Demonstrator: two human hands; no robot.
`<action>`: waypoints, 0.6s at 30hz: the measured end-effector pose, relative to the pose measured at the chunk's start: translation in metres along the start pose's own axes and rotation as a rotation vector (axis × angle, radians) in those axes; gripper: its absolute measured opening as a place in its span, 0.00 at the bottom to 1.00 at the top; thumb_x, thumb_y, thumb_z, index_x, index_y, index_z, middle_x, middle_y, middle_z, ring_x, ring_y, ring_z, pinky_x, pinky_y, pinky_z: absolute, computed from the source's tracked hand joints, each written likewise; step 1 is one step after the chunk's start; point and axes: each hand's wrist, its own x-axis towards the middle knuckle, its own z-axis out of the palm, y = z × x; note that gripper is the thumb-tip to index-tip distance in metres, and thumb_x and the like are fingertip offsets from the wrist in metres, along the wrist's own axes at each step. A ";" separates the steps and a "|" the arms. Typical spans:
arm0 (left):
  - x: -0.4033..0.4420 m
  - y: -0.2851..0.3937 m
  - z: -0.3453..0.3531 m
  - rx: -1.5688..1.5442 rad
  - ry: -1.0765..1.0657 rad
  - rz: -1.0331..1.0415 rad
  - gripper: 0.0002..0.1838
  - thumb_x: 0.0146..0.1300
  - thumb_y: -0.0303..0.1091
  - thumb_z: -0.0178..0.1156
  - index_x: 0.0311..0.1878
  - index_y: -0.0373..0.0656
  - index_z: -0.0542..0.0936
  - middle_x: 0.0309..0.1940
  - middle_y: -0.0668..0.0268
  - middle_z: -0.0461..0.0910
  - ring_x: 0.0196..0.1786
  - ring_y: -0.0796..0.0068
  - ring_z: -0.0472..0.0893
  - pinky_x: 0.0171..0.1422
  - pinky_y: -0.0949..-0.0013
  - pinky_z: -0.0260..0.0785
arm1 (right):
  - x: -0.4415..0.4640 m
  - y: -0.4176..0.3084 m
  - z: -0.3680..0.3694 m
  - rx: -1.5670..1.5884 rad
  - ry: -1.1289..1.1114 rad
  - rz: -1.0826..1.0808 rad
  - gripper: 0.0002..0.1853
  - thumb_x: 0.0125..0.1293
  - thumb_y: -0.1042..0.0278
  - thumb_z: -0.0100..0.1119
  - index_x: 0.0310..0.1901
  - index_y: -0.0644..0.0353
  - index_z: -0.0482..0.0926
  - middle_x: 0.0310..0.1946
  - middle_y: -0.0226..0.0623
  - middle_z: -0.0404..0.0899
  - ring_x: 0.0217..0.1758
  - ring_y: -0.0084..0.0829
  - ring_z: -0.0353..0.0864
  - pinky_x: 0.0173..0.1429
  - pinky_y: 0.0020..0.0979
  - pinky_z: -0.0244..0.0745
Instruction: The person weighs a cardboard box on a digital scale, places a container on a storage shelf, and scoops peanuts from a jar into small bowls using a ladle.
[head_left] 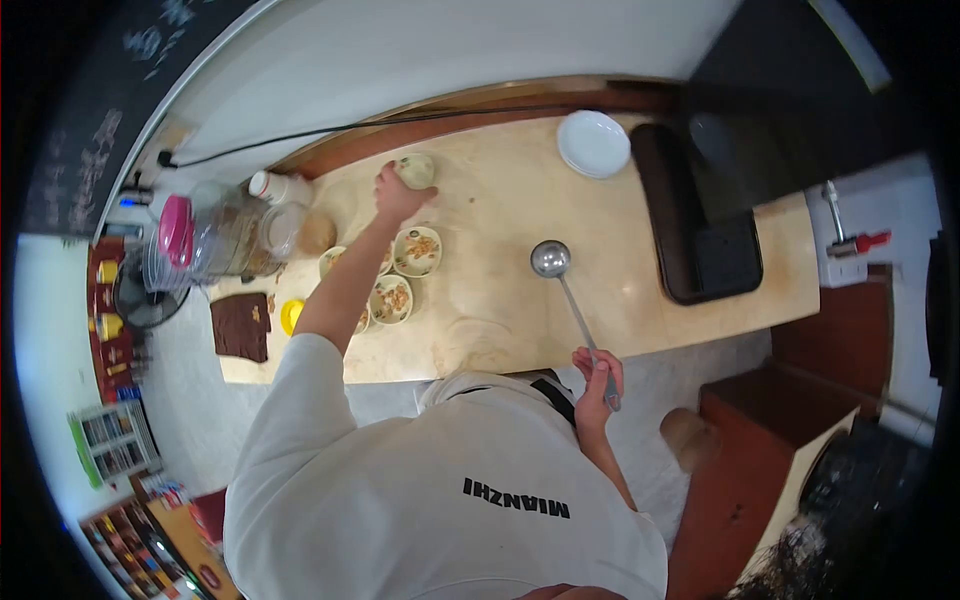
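My left hand reaches to the back left of the wooden counter and grips a small pale bowl by its side. In front of it, bowls with orange-brown bits in them stand close together, among them one bowl and a nearer one; my forearm partly hides others. My right hand is closed on the long handle of a metal ladle at the front edge. The ladle's round head is over the middle of the counter.
White plates are stacked at the back. A dark tray lies on the right. Jars, one with a pink lid, a brown cloth and a yellow ring-like item are on the left. A black cable runs along the wall.
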 end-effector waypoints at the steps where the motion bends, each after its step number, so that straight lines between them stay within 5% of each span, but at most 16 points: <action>1: 0.012 -0.001 0.007 0.097 -0.038 -0.100 0.63 0.38 0.52 0.82 0.74 0.40 0.55 0.68 0.47 0.65 0.70 0.45 0.67 0.73 0.51 0.65 | -0.004 -0.004 -0.003 0.000 0.028 -0.006 0.17 0.80 0.59 0.48 0.55 0.68 0.72 0.47 0.51 0.81 0.49 0.38 0.84 0.60 0.40 0.81; 5: 0.048 -0.012 0.022 0.193 -0.192 -0.199 0.67 0.36 0.51 0.82 0.76 0.42 0.51 0.69 0.46 0.64 0.71 0.46 0.68 0.74 0.51 0.65 | -0.021 -0.010 -0.018 -0.015 0.167 0.002 0.17 0.80 0.60 0.47 0.54 0.67 0.71 0.48 0.51 0.81 0.49 0.38 0.84 0.61 0.40 0.80; 11: 0.041 -0.010 0.019 0.054 -0.083 -0.076 0.68 0.35 0.50 0.83 0.76 0.37 0.50 0.69 0.44 0.64 0.69 0.44 0.69 0.73 0.52 0.65 | -0.031 -0.011 -0.030 -0.027 0.307 0.011 0.16 0.80 0.62 0.44 0.52 0.70 0.71 0.48 0.52 0.81 0.49 0.40 0.84 0.60 0.41 0.80; 16: 0.004 -0.003 0.005 -0.075 0.008 0.016 0.67 0.38 0.50 0.83 0.75 0.28 0.52 0.69 0.42 0.63 0.70 0.50 0.69 0.73 0.55 0.65 | -0.013 -0.010 -0.028 -0.003 0.210 -0.015 0.16 0.80 0.62 0.44 0.52 0.69 0.71 0.49 0.52 0.81 0.50 0.40 0.83 0.60 0.41 0.80; 18: -0.023 -0.010 -0.005 -0.435 -0.262 0.088 0.69 0.38 0.50 0.84 0.75 0.25 0.51 0.71 0.39 0.62 0.72 0.55 0.67 0.75 0.56 0.63 | -0.002 -0.009 -0.024 0.000 0.144 -0.026 0.16 0.80 0.62 0.44 0.52 0.69 0.71 0.49 0.52 0.80 0.50 0.40 0.83 0.60 0.41 0.80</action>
